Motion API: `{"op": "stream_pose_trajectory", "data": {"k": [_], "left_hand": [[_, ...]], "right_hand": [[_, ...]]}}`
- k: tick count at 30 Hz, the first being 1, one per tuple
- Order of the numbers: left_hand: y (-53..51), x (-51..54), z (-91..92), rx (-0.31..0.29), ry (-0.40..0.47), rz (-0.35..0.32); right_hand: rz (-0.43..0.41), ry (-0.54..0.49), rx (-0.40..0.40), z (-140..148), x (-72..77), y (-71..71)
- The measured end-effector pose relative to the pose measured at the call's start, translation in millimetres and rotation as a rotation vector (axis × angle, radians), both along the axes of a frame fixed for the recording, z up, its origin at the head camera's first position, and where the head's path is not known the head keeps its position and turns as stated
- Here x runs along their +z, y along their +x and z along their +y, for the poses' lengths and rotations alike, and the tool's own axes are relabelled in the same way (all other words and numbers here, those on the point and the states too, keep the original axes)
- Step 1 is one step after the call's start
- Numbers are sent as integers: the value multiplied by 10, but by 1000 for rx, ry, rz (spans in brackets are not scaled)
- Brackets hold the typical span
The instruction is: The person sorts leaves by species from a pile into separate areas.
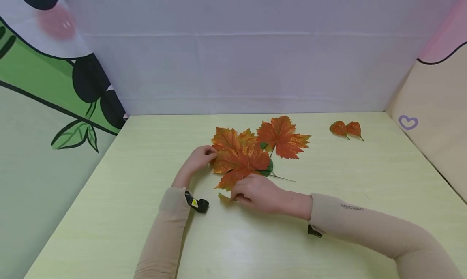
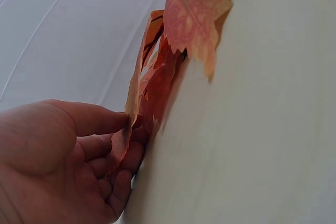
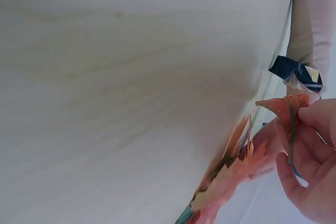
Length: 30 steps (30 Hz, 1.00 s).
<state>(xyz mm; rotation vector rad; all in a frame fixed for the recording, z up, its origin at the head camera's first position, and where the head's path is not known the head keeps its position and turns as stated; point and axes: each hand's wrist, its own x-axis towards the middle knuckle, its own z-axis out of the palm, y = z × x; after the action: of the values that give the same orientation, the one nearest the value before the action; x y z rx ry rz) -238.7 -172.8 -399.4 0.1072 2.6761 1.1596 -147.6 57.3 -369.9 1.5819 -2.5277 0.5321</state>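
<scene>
Orange artificial maple leaves (image 1: 240, 153) lie overlapping in the middle of the table, with green bits and a thin stem at their right. My left hand (image 1: 197, 160) pinches the edge of a maple leaf (image 2: 132, 98) between thumb and fingers at the pile's left side. Just in front of the pile, my right hand (image 1: 257, 193) holds a small orange leaf (image 3: 286, 109) by thumb and fingertips, its green stem pointing away. In the head view only the yellowish tip of this small leaf shows beside the fingers. A separate-looking maple leaf (image 1: 282, 137) sits at the pile's back right.
Two small orange leaves (image 1: 353, 129) with short green stems lie side by side at the table's back right. A pale lilac cloth wall (image 1: 255, 76) rises behind the pale wooden table (image 1: 109, 214). Printed panels flank both sides. Each wrist carries a black strap-on camera (image 1: 198, 204).
</scene>
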Motion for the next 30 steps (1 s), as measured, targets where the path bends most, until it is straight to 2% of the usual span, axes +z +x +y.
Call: {"op": "stream_pose_trajectory", "data": {"k": [7, 10, 13, 18, 25, 30], "left_hand": [[25, 9, -4, -3, 21, -16], [19, 11, -13, -5, 28, -6], [6, 4, -21, -3, 22, 0], [-7, 9, -27, 10, 34, 9], [39, 57, -43, 19, 107, 67], [10, 37, -42, 56, 143, 33]], "right_hand": [[-12, -55, -112, 234, 141, -65], [-68, -95, -160, 357, 193, -111], [-160, -137, -218, 481, 219, -162], [-274, -211, -306, 676, 223, -249], [-326, -241, -406, 920, 198, -354], [-333, -251, -497, 1080, 171, -429]]}}
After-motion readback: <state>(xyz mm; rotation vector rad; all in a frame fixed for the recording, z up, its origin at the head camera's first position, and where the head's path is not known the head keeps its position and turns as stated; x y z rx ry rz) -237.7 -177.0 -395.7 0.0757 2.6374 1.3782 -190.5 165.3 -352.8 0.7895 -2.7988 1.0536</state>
